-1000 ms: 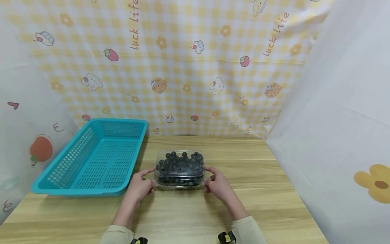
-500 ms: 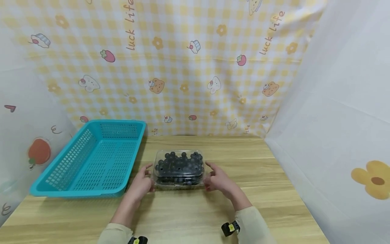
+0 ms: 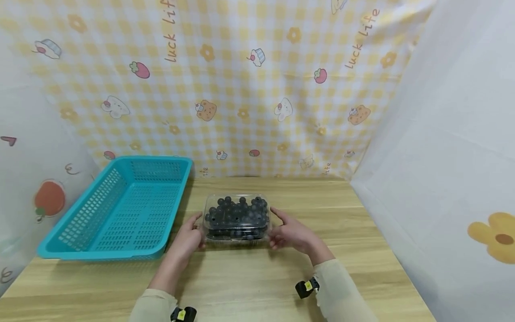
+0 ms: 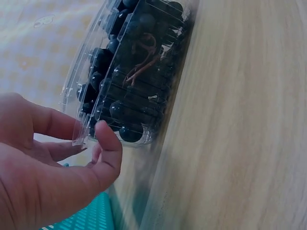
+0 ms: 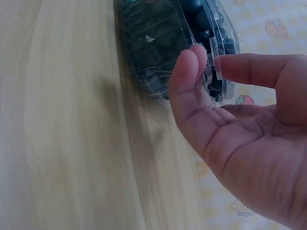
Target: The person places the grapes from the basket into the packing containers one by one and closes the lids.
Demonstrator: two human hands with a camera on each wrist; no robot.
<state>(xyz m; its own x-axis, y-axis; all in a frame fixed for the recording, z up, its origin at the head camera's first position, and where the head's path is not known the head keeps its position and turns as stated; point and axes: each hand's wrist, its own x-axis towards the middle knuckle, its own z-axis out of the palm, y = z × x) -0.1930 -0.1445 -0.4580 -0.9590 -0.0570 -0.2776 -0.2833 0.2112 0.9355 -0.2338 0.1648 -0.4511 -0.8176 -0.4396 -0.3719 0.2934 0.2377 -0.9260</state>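
A clear plastic clamshell box [image 3: 236, 240] of dark grapes [image 3: 235, 213] sits on the table in the middle of the head view, its lid down. At its left end my left hand [image 3: 186, 239] pinches the rim. In the left wrist view the thumb and index finger of that left hand [image 4: 53, 158] meet at the lid's edge, and brown stems [image 4: 143, 60] show through the wall. My right hand [image 3: 293, 233] grips the opposite end. The right wrist view shows the right hand [image 5: 240, 124] with its fingertips on both sides of a rim tab [image 5: 214, 60].
A turquoise perforated basket [image 3: 100, 256] stands left of the box, close to my left hand. The wooden table [image 3: 322, 277] ends at a yellow checked cloth [image 3: 241, 143] behind. White sheeting [image 3: 434, 170] bounds the right side.
My right forearm and wrist have swung outward to the right, and the fingers of both hands have shifted on the box's ends. The box stays in nearly the same place.
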